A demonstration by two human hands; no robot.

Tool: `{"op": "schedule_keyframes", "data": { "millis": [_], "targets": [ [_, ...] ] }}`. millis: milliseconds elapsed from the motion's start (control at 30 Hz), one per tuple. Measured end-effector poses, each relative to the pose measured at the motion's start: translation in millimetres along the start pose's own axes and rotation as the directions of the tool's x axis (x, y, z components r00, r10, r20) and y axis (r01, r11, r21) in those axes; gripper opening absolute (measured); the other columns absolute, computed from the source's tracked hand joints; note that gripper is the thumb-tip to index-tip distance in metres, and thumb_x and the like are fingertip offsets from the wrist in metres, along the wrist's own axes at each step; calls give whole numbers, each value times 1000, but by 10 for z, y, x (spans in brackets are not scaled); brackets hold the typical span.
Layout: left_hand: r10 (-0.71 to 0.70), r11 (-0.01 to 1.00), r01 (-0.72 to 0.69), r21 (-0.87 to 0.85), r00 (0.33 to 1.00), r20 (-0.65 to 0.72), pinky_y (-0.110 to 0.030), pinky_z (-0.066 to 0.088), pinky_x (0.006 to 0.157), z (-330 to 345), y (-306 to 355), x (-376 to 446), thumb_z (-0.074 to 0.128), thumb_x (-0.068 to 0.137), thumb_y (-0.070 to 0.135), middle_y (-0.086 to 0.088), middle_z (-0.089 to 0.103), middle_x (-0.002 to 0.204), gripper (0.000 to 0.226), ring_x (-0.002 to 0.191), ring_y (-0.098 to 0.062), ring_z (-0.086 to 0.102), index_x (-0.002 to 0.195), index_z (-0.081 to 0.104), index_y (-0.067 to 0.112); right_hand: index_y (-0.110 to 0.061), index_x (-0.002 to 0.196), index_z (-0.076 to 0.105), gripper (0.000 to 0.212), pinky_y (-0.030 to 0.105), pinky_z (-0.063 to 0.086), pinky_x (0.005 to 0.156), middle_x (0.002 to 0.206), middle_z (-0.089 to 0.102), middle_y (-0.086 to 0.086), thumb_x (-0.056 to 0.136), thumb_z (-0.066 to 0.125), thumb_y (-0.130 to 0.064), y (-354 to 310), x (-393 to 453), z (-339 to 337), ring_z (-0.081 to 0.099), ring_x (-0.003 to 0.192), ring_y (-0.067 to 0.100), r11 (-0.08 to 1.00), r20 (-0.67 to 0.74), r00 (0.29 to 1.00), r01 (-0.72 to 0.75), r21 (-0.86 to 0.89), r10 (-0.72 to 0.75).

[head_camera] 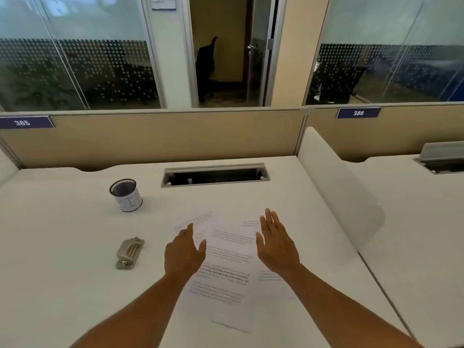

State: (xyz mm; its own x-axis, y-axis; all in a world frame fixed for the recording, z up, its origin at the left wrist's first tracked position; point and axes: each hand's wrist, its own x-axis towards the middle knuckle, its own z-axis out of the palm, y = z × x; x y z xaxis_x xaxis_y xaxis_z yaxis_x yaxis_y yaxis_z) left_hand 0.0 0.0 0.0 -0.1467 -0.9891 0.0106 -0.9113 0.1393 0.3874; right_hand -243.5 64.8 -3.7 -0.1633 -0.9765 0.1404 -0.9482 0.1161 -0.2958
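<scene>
Several printed paper sheets [226, 259] lie fanned and overlapping on the white desk [62, 285] in front of me. My left hand [184, 252] hovers over the left edge of the sheets, fingers relaxed, holding nothing. My right hand [276, 243] is held over the right side of the sheets with fingers straight and palm turned inward. Whether either hand touches the paper is not plain. A grey metal hole punch [129, 253] lies on the desk to the left of my left hand.
A cylindrical pen cup [126, 195] stands at the back left. A cable slot [215, 175] is set into the desk's rear. A beige partition [150, 136] closes the back, and a white curved divider [336, 192] borders the right side.
</scene>
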Motion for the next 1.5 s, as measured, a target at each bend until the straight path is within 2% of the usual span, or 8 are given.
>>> {"op": "schedule_keyframes", "data": {
  "millis": [300, 467, 767, 933, 1100, 1267, 1400, 1500],
  "targets": [
    [-323, 946, 308, 97, 901, 290, -45, 43, 101, 375, -69, -349, 70, 62, 77, -8, 41, 139, 108, 133, -26, 40, 142, 36, 12, -17, 152, 22, 58, 39, 28, 115, 162, 18, -1, 101, 25, -44, -10, -534, 384, 17, 149, 16, 984, 347, 922, -178, -11, 171],
    [-382, 921, 335, 201, 877, 292, -43, 44, 94, 494, -39, -493, 73, 51, 81, -7, 39, 131, 115, 128, -25, 39, 136, 34, 12, -17, 149, 26, 56, 38, 32, 113, 159, 26, 1, 100, 30, -42, -51, -681, 497, 24, 146, 19, 979, 417, 888, -205, -15, 192],
    [-387, 893, 440, -90, 855, 344, -42, 52, 94, 504, -17, -520, 90, 58, 53, -11, 40, 133, 110, 124, -29, 52, 138, 31, 5, -17, 152, 21, 61, 38, 28, 115, 162, 16, -2, 98, 37, -42, -140, -689, 557, 13, 150, 15, 961, 432, 875, -270, 64, 217],
    [-348, 868, 457, -194, 839, 419, -40, 53, 93, 522, -69, -491, 75, 82, 40, -7, 61, 130, 64, 117, -29, 61, 130, 45, 11, -17, 151, 25, 62, 33, 29, 114, 159, 26, -2, 97, 43, -42, -117, -661, 524, 26, 146, 15, 934, 414, 876, -329, 139, 247],
    [-274, 563, 587, -582, 797, 538, -46, 54, 97, 496, -146, -426, 62, 96, 22, -7, 68, 124, 36, 108, -27, 66, 131, 57, 13, -16, 144, 38, 58, 32, 38, 108, 149, 42, -2, 93, 55, -36, -111, -626, 446, 44, 134, 17, 866, 331, 892, -406, 292, 307],
    [-211, 286, 648, -706, 762, 613, -37, 57, 86, 374, -142, -424, 59, 98, 17, 0, 71, 121, 31, 107, -23, 68, 129, 60, 23, -15, 134, 47, 52, 35, 50, 94, 136, 54, 3, 88, 66, -32, -143, -497, 376, 58, 116, 21, 651, 331, 824, -566, 505, 460],
    [-183, 170, 675, -718, 737, 650, -35, 60, 77, 323, -166, -491, 60, 98, 22, 3, 73, 118, 26, 107, -23, 69, 123, 61, 30, -15, 137, 41, 62, 33, 49, 80, 126, 60, 5, 85, 70, -31, -159, -373, 348, 61, 94, 18, 333, 534, 668, -733, 593, 519],
    [-214, 185, 677, -712, 735, 643, -33, 60, 77, 345, -236, -533, 62, 97, 25, 3, 74, 116, 25, 104, -22, 71, 122, 62, 28, -18, 126, 50, 46, 37, 53, 85, 120, 63, 3, 84, 69, -20, -128, -293, 368, 63, 96, 20, 285, 556, 662, -734, 617, 502]
  ]
}}
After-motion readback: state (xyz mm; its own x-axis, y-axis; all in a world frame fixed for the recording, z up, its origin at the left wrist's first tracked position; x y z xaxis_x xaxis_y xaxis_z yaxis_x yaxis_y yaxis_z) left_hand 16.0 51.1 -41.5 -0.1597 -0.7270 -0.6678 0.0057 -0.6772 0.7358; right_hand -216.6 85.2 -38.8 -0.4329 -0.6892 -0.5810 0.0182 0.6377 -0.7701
